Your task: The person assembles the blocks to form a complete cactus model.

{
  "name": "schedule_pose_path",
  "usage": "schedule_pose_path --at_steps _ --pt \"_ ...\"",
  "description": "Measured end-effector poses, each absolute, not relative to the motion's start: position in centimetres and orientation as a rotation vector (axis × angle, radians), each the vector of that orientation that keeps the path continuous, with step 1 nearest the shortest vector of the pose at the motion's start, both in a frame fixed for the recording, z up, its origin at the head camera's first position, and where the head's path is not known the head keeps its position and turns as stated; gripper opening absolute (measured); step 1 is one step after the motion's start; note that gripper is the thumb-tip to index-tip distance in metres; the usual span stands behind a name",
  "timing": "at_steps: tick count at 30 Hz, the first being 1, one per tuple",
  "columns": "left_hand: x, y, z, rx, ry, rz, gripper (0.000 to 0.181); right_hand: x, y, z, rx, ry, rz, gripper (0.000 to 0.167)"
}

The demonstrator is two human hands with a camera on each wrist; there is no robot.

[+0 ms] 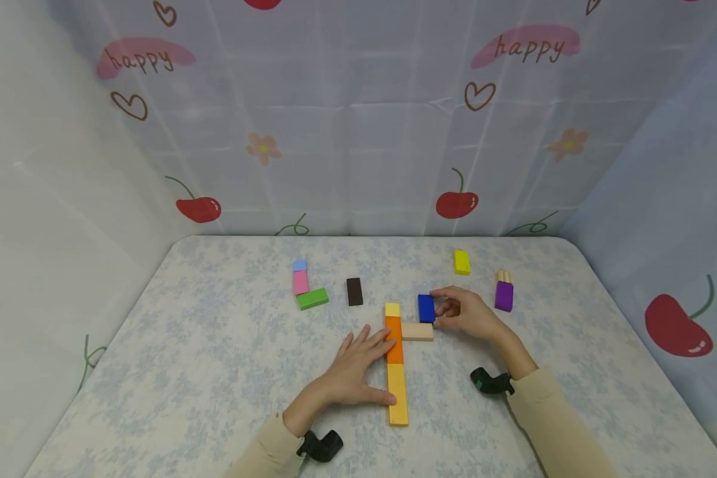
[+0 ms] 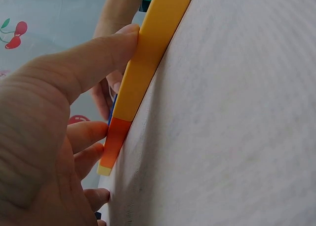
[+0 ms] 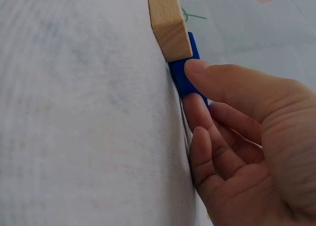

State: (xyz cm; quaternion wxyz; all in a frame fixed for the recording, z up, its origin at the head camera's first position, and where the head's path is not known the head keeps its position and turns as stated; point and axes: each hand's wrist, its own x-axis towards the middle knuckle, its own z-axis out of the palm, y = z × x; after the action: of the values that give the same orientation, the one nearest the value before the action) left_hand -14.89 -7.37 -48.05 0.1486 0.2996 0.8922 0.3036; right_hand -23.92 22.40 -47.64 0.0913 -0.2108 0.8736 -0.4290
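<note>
A straight row runs away from me: a long yellow block (image 1: 398,406) nearest, an orange block (image 1: 396,350), then a small pale yellow block (image 1: 392,309). My left hand (image 1: 352,372) lies along the row's left side with its fingers spread, thumb touching the yellow block and fingertips at the orange one. A plain wooden block (image 1: 417,332) sticks out to the right from the orange block. Behind its right end lies a blue block (image 1: 426,309), which my right hand (image 1: 469,317) pinches at its right side. In the right wrist view the thumb presses the blue block (image 3: 181,80) near the wooden one.
To the left stand a light blue block (image 1: 299,265), a pink block (image 1: 301,283) and a green block (image 1: 313,299), touching, with a dark brown block (image 1: 354,292) nearby. Farther right lie a yellow block (image 1: 462,263), a purple block (image 1: 504,297) and pale wooden pieces (image 1: 504,276).
</note>
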Motion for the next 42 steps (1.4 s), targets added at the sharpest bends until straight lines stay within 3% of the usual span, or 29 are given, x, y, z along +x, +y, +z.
schedule_pose_path --at_steps 42 --pt "-14.82 -7.44 -48.53 0.877 2.583 0.867 0.095 -23.68 22.61 -47.59 -0.509 2.665 -1.257 0.065"
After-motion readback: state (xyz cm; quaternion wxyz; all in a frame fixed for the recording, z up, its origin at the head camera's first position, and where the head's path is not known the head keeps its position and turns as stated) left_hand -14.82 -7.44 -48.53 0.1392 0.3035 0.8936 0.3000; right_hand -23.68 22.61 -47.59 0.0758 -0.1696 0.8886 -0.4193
